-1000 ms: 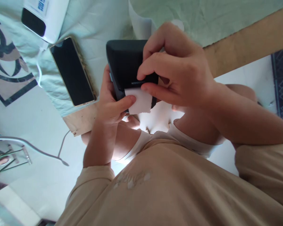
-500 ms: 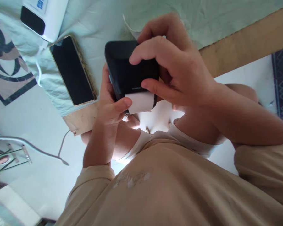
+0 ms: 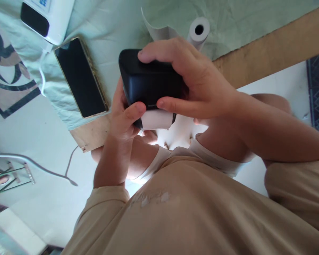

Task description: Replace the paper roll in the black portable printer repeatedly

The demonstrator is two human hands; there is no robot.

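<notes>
Since the earlier frame the right hand (image 3: 202, 88) has shifted: its fingers now clamp the black printer (image 3: 149, 85) from top and front, while the left hand (image 3: 123, 118) grips its side, thumb near the white paper strip (image 3: 155, 119), probably still emerging. Behind, on the green cloth (image 3: 108, 28), lie a smartphone (image 3: 79, 78), a paper roll (image 3: 199, 31) now uncovered, and a white device (image 3: 46, 16).

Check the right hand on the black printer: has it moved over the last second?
Yes. The right hand has slid from the paper slot up over the black printer, fingertips now at its far edge, toward the paper roll.
</notes>
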